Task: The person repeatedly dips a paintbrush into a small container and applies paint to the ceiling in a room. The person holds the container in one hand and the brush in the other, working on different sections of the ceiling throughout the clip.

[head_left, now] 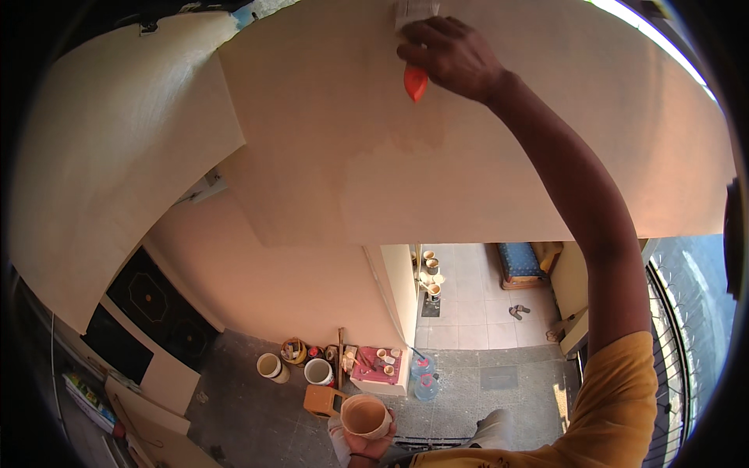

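Note:
At the top of the view, my right hand [454,58] is closed around a paintbrush [416,83] with an orange-red handle pointing down. The pale bristles lie at the peach-coloured wall panel [468,171], where darker, wet-looking patches show below the brush. My right arm is stretched far up. Low in the middle, my left hand [376,446] grips a round tub [367,421] from below and the side. Peach-toned paint coats the tub's inside; how full it is I cannot tell.
Far below on the grey floor stand white buckets [318,373], an orange-brown stool [321,401], a box with a red top [382,365] and blue-tinted water bottles [425,385]. Through an opening are slippers [519,312] and a blue-cushioned seat [521,261]. A dark railing [669,343] runs along the right.

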